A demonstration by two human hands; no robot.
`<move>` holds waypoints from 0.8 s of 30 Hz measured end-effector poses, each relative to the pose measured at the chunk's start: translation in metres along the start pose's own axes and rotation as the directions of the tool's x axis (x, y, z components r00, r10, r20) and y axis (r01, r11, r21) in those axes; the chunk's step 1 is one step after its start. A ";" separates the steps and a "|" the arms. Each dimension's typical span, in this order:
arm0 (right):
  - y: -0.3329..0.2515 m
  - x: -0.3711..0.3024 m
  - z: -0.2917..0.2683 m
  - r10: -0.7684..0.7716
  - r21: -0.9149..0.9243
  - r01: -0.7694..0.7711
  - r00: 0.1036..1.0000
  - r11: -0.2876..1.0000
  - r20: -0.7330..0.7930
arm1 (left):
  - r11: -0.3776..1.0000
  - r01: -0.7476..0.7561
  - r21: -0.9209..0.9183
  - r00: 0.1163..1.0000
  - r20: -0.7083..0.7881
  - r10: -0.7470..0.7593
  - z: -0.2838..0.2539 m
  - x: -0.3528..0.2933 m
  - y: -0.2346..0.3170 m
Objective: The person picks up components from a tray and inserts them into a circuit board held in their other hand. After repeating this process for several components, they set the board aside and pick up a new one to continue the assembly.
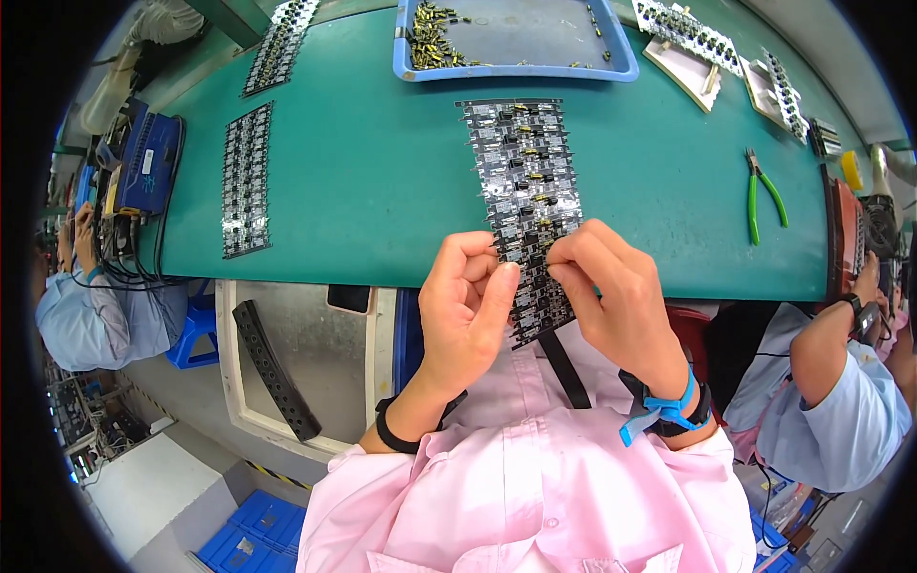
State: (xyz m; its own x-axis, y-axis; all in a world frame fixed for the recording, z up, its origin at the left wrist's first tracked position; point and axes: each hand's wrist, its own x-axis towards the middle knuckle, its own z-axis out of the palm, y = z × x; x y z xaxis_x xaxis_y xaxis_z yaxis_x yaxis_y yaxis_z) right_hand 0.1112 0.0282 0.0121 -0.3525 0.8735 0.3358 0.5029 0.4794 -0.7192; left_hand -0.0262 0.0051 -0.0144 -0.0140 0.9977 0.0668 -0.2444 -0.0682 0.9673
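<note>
A long black circuit board panel point(523, 181) lies over the green table's front edge, its near end toward my chest. Small yellow and black parts stand in a row down its middle. My left hand point(463, 310) grips the panel's left edge near the close end, thumb on top and fingers curled. Over the panel's right side, my right hand point(616, 286) is closed in a pinch, thumb and forefinger together at the board's surface. Whatever sits between those fingertips is too small and hidden to make out.
A blue tray point(516, 74) of small yellow-black components stands at the back. More board panels point(247, 181) lie at left, and others rest on white supports point(683, 72) at back right. Green-handled cutters point(755, 196) lie at right. An open drawer point(315, 353) is below left. Co-workers sit either side.
</note>
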 end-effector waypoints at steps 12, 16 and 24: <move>0.003 0.004 0.003 -0.013 -0.123 -0.005 0.989 0.992 -0.145 | 1.000 -0.019 -0.011 0.999 -0.051 0.019 -0.002 0.001 0.002; -0.004 0.005 0.005 0.362 0.274 -0.335 0.931 0.902 -0.053 | 0.999 -0.043 -0.015 0.997 -0.064 0.042 -0.006 0.001 0.002; 0.003 0.011 0.017 0.423 0.611 -0.367 0.904 0.702 0.057 | 0.996 -0.029 -0.079 0.997 -0.079 0.023 -0.007 0.005 0.005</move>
State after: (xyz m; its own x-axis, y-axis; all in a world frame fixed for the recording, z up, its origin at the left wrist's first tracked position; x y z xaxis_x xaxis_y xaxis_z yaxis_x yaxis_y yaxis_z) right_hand 0.0959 0.0378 0.0034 -0.1514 0.9878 -0.0353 -0.0003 -0.0358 -0.9994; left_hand -0.0344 0.0092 -0.0107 -0.0958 0.9930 0.0695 -0.3199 -0.0968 0.9425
